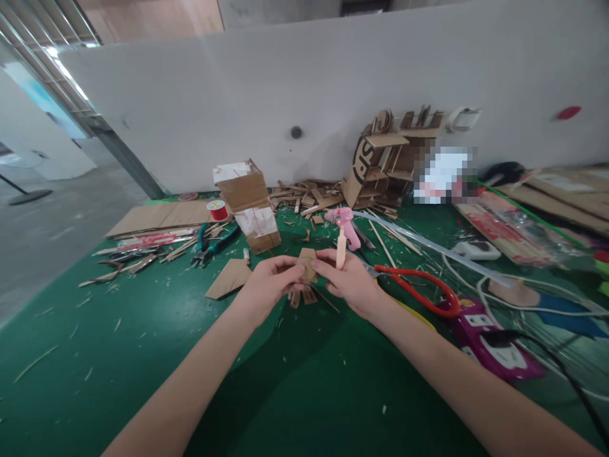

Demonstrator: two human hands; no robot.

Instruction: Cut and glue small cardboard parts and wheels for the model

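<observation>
Both of my hands meet over the green table (143, 343), pinching a small brown cardboard piece (307, 261) between their fingertips. My left hand (270, 281) grips its left side. My right hand (346, 279) grips its right side and also holds a pale wooden stick (340, 247) that points upward. A few small cardboard scraps (301, 296) lie on the table just below the hands.
A pink glue gun (346, 223), a small cardboard box (252, 203), a red thread spool (217, 209), teal pliers (212, 244) and a cardboard shelf model (387, 162) lie behind. A red-handled saw (421, 287), a purple power strip (490, 343) and cables are at right.
</observation>
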